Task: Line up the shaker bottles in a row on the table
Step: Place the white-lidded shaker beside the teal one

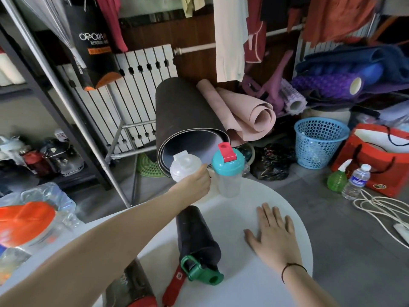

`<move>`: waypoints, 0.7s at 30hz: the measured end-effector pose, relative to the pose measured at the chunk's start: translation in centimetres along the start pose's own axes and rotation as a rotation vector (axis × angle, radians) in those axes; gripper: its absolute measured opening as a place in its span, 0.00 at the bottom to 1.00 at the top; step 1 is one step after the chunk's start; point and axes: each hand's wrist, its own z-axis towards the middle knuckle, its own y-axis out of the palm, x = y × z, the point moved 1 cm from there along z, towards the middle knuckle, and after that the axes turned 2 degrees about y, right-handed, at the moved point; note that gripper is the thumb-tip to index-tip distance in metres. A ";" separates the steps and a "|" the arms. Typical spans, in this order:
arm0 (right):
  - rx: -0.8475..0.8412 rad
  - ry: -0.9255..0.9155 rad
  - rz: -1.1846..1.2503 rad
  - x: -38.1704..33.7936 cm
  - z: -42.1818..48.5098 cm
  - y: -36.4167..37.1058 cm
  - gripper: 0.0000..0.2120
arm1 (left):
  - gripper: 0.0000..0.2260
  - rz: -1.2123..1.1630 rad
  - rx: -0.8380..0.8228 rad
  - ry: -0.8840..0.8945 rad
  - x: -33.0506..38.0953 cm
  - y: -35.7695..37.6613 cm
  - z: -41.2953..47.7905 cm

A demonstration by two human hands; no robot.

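At table (276,196) far edge: left hand (194,185) fingers wrapped round white shaker (183,166), just beside upright teal-lid shaker (228,169). Right hand (272,233) flat on table, fingers spread, holding nothing. Black shaker (197,235), green lid, lies on its side mid-table.

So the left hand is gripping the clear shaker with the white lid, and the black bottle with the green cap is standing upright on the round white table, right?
Not quite. The head view shows the black bottle with the green cap lying on its side on the round white table. The left hand does grip the clear shaker with the white lid.
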 end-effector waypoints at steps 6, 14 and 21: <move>-0.014 0.011 -0.009 -0.1 0.0 -0.1 0.44 | 0.30 0.046 0.016 0.104 -1.9 -1.4 -2.2; -0.009 0.020 -0.011 -0.1 -0.1 -0.1 0.45 | 0.40 -0.379 0.462 -0.142 -4.7 0.5 -6.9; -0.003 0.014 -0.019 -0.2 -0.1 -0.2 0.44 | 0.62 -2.041 0.281 -0.994 -3.5 1.6 -8.2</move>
